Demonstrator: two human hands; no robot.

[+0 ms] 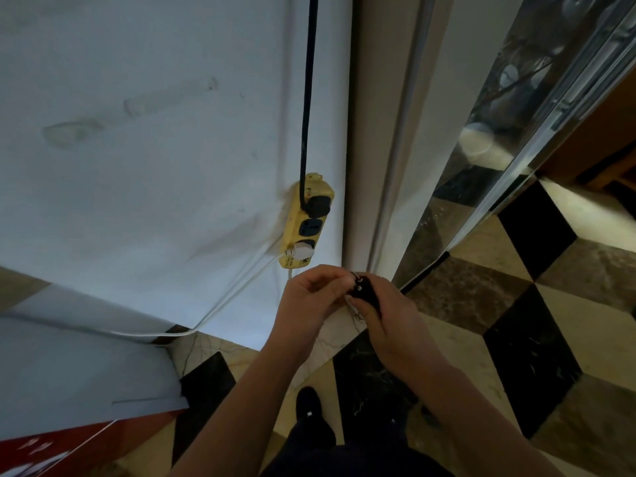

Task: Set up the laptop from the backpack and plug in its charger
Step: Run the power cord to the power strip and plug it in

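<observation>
A white wall [137, 166] is seen across most of the view, with checkered floor [516, 339] below. A yellow power strip [306, 222] is mounted upright on the wall, long axis running up and down; a black cable [308, 98] is already plugged into the top socket, a white plug [303, 252] sits in the bottom, and the middle socket is free. The charger plug [364, 294] is held just below and slightly right of the strip, pinched by the right hand [385, 318], with the left hand [309, 297] curled around its front end. Guessing it'll need to be moved up and left into that middle socket.
</observation>
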